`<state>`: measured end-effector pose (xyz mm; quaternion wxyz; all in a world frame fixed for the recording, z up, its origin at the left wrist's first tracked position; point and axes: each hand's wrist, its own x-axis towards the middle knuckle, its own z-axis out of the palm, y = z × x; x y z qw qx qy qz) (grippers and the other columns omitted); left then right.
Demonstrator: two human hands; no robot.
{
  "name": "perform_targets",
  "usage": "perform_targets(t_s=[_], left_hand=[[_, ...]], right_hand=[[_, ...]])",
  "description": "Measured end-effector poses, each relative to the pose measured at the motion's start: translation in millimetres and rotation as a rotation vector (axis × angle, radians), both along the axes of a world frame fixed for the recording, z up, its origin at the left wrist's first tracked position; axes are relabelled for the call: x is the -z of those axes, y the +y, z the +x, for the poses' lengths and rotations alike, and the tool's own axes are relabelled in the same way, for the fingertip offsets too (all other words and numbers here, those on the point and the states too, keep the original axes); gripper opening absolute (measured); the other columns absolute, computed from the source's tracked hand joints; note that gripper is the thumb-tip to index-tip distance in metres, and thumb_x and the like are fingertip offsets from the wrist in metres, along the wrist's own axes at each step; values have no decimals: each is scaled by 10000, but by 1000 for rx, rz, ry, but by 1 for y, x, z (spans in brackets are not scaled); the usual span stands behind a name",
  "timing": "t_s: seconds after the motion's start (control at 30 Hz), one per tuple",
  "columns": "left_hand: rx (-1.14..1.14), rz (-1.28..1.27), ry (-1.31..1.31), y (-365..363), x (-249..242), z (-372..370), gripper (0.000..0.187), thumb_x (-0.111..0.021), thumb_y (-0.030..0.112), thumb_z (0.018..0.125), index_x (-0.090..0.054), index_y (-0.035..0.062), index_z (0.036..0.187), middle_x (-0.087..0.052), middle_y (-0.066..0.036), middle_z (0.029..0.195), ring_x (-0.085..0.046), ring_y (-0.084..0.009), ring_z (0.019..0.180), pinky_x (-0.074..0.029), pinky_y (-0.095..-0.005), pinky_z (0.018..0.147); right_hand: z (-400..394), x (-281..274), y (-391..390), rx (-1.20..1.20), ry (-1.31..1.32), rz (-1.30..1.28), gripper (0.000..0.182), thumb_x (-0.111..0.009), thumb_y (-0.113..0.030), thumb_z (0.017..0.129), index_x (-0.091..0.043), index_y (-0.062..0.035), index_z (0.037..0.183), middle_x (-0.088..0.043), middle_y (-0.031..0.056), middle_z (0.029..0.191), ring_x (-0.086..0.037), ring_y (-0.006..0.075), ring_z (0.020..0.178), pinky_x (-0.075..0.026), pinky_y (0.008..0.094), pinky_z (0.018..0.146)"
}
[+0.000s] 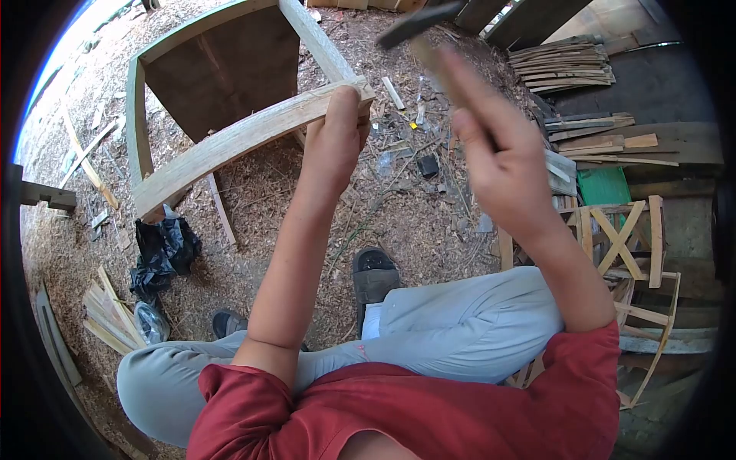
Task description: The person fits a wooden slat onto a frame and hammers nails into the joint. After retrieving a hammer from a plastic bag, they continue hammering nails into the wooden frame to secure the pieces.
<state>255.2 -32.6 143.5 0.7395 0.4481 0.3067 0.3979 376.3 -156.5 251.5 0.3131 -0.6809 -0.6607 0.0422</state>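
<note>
Frame [245,138] in left fingers [343,101]; right fingers [491,106], likely hammer [418,25].

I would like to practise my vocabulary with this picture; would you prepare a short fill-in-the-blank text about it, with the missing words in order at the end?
1. The right hand is gripping a raised ____ by its handle.
2. The left hand holds, near one corner, a frame made of ____.
3. The crumpled plastic bag on the ground is ____ in colour.
4. The person's shirt is dark ____ in colour.

Missing words: hammer; wood; black; red.
</note>
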Motion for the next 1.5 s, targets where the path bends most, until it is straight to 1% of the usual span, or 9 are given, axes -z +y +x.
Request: perform_targets(t_s=[0.07,0.33,0.43,0.53,0.6,0.67,0.93,1.0,1.5], left_hand=[[29,-19,-33,5,10,1,410,-416,464,999,-449,161,725,-312,60,591,-238,-74,540,-179,-300,514],[6,-61,8,4,0,-1,400,-418,467,990,-452,157,739,-324,54,592,-240,-82,536,-190,-304,518],[20,-60,35,5,4,1,405,-418,472,989,-462,152,745,-336,50,591,-253,-87,535,-200,-304,519],[1,-16,43,-1,-2,-2,402,-432,472,982,-485,148,749,-349,49,589,-268,-85,529,-205,-303,517],[-1,1,22,0,-3,0,395,-439,464,981,-497,145,755,-354,50,589,-273,-83,527,-206,-303,516],[2,-2,8,0,4,0,388,-445,456,980,-509,142,760,-358,50,589,-278,-81,525,-206,-302,514],[-5,-21,-18,3,3,3,405,-449,463,979,-506,139,743,-356,48,589,-285,-81,521,-218,-296,510],[-37,-39,33,1,3,1,404,-447,457,981,-514,137,742,-362,48,589,-288,-83,520,-222,-299,509],[-16,41,44,1,4,5,418,-429,463,994,-487,147,726,-375,47,581,-294,-83,522,-223,-294,508]], right_hand=[[-4,-17,-2,53,172,199,507,-549,12,1017,-529,-87,1514,-702,122,1315,-656,173,1032,-503,313,908],[2,-1,2,-109,-195,79,511,-520,-27,1060,-475,-121,1560,-660,-1,981,-412,4,628,-373,169,562],[-8,-20,0,39,68,336,497,-564,-5,1014,-551,-100,1501,-675,51,932,-552,147,749,-498,292,747],[-6,-1,-1,-33,-157,-82,475,-526,-26,1055,-535,-125,1519,-662,-7,908,-503,47,717,-453,207,672],[-7,-17,-1,38,-140,-202,524,-576,41,975,-568,-92,1482,-726,161,1150,-696,229,861,-540,305,808],[-9,-24,2,57,109,260,545,-591,47,944,-587,-108,1465,-683,177,975,-670,291,810,-549,338,797],[-2,-18,1,30,-128,-78,481,-571,35,989,-578,-53,1462,-728,146,1195,-687,179,907,-545,307,826],[0,-29,-1,100,19,290,548,-579,-11,1007,-503,-122,1538,-674,45,901,-550,147,666,-494,291,652],[5,-9,2,-4,-76,38,573,-577,52,956,-556,-138,1497,-683,155,964,-611,251,750,-504,343,730]])
